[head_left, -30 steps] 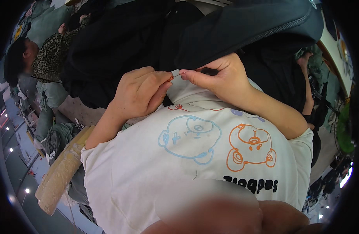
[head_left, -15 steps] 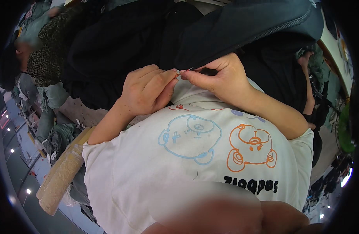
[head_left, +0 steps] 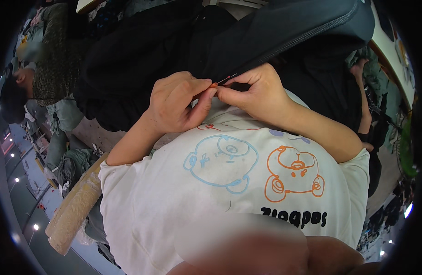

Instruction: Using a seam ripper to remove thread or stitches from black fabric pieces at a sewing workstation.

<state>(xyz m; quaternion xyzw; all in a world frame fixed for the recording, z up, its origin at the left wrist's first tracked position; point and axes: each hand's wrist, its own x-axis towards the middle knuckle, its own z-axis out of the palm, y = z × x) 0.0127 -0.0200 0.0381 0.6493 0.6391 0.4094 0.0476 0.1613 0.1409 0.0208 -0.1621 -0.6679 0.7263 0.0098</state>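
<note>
Hands meet fingertip to fingertip: left hand (head_left: 176, 105) and right hand (head_left: 254, 91) both pinch a tiny orange piece (head_left: 213, 85) beside black fabric (head_left: 266, 32). Likely light, slippery; grip between fingertips.

The garment (head_left: 284, 32) is black, with a black ribbed seam along its edge. A small orange-red bit (head_left: 214, 85) shows where the fingers (head_left: 206, 94) meet at that seam. The T-shirt (head_left: 183, 201) is white, printed with 2 cartoon animal faces, 1 outlined in light blue (head_left: 220, 160) and 1 in orange (head_left: 293, 176), with black lettering below. A roll (head_left: 75, 208) is pale tan under clear wrap. Another person's top (head_left: 52, 59) is olive with a dark speckled pattern.
</note>
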